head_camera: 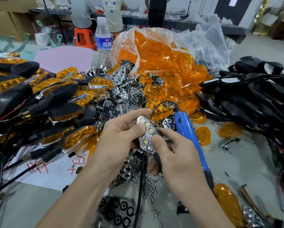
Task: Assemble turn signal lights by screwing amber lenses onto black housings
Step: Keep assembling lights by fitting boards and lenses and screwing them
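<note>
Head view: the left hand and right hand together hold a chrome reflector above the tabletop, left fingers curled round its upper end and the right thumb pressed on its lower face. Just to their right lies a blue screwdriver, with loose screws below the hands. The amber lenses spill from a clear bag behind, the black housings are heaped at right, and the assembled lights are piled at left.

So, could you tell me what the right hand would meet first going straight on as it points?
The right hand points up-left at the chrome reflector plate, which its thumb presses; beyond it, the left hand grips the plate's far edge, though depth is unclear.
</note>
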The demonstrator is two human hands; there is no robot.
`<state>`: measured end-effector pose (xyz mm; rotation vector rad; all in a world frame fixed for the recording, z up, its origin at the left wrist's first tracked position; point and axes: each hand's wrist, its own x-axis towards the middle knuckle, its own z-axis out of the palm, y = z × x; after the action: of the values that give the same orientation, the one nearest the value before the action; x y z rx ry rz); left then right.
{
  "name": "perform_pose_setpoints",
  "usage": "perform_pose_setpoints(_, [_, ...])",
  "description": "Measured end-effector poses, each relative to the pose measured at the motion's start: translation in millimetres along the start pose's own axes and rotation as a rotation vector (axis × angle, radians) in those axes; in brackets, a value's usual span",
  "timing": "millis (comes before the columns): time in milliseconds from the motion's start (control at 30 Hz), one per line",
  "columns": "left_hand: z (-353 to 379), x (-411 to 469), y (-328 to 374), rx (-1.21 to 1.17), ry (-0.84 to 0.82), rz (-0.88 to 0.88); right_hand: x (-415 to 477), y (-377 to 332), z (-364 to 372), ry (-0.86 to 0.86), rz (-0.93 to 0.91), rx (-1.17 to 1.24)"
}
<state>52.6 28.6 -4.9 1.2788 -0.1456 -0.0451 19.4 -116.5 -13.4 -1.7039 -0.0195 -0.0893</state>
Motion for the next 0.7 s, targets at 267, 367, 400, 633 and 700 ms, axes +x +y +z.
perform_pose_setpoints(267, [3.1,1.0,1.8,0.042,0.13,-0.008,-0.5,4.2,2.1,0.032,-0.051,-0.001])
perform_pose_setpoints(367, [0.5,0.9,-0.2,0.135,0.147,0.033,0.9,5.1,3.5,0.001,0.044,0.13])
perform_pose_setpoints(400, [0.0,0.4,-1.2,0.16,0.147,0.041,1.6,5.1,3.5,-0.011,0.081,0.176])
perform_pose_setpoints(633, [-0.3,-2.0,2.4,0.081,0.069,0.013,2.5,6.7,-1.3,0.044,0.055,0.156])
perform_pose_setpoints(700, [1.0,-3.0,3.0,0.059,0.048,-0.004,2.6,6.8,-2.6,0.06,0.035,0.157])
